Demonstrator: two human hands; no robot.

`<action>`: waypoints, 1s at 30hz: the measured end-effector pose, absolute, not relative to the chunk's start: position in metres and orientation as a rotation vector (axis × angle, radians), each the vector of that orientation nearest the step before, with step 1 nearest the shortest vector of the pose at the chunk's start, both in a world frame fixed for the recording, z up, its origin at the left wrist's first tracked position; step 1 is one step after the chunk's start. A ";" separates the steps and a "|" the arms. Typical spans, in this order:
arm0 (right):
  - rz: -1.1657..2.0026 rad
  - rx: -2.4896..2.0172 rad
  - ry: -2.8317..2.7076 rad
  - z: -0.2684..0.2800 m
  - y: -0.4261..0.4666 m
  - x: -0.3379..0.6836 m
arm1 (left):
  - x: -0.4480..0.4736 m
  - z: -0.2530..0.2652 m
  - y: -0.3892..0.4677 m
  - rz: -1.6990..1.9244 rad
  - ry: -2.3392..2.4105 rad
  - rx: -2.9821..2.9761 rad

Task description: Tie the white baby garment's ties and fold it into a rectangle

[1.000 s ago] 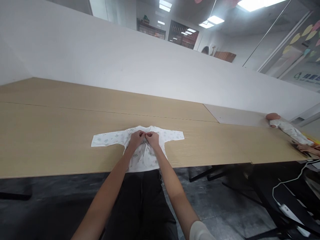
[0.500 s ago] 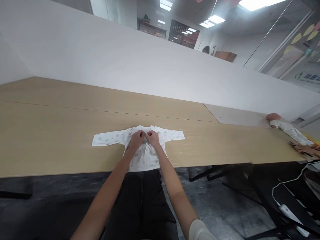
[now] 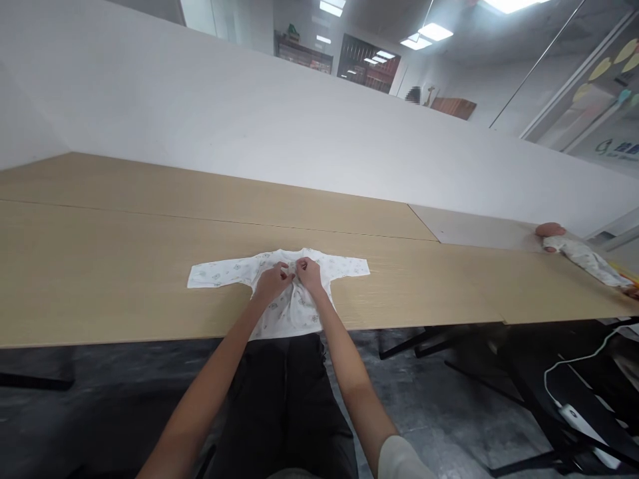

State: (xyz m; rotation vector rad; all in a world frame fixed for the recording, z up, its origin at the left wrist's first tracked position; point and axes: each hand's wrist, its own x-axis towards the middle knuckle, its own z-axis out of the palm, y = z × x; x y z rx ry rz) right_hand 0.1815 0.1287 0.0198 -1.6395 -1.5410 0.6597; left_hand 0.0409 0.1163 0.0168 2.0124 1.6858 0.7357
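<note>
Moved: since the earlier frames, where the fingertips of both hands met at one spot on the shirt, they have parted by a small gap; the left hand now sits a little lower than the right.
Left hand (image 3: 272, 282): on the shirt's chest, left of the middle; fingers narrow and bent, tips pointing right; whether cloth is pinched between them, I cannot tell.
Right hand (image 3: 309, 273): on the shirt's chest, just right of the middle, below the neckline; thumb and fingers curled close together; again I cannot tell whether they grip cloth.
Shirt (image 3: 287, 326): white with a small scattered print, flat on the table, neckline away from the person, sleeves out to both sides, hem at the table's near edge; the front is creased below the hands.
Table (image 3: 124, 266): wood-coloured, under the shirt and well out on both sides of it.
Trousers (image 3: 284, 406): dark, just below the shirt's hem.
Wall (image 3: 249, 133): white, beyond the shirt at the table's back.
Panel (image 3: 474, 231): pale grey, beyond the shirt and to its right.
Doll (image 3: 589, 259): lying in white clothing, well to the shirt's right.
Another person's hand (image 3: 633, 291): far right of the shirt, by the doll's lower end, mostly cut off.
Power strip (image 3: 589, 436): white, lower than the shirt and far right, with a pale cable (image 3: 574, 361).
</note>
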 end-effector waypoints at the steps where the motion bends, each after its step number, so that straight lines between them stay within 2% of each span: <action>1: 0.646 -1.657 -1.574 0.021 0.123 0.183 | 0.041 0.017 0.114 0.726 1.659 2.014; 5: 0.627 -1.668 -1.817 0.023 0.101 0.189 | 0.042 0.016 0.111 0.766 1.505 2.025; 10: 0.455 -1.661 -2.011 0.026 0.087 0.191 | 0.040 0.012 0.112 0.840 1.412 2.049; 20: 0.457 -1.787 -2.072 0.037 0.087 0.188 | 0.042 0.009 0.111 0.872 1.377 2.082; 30: 0.445 -1.827 -1.791 0.028 0.087 0.190 | 0.053 0.009 0.113 0.793 1.591 2.207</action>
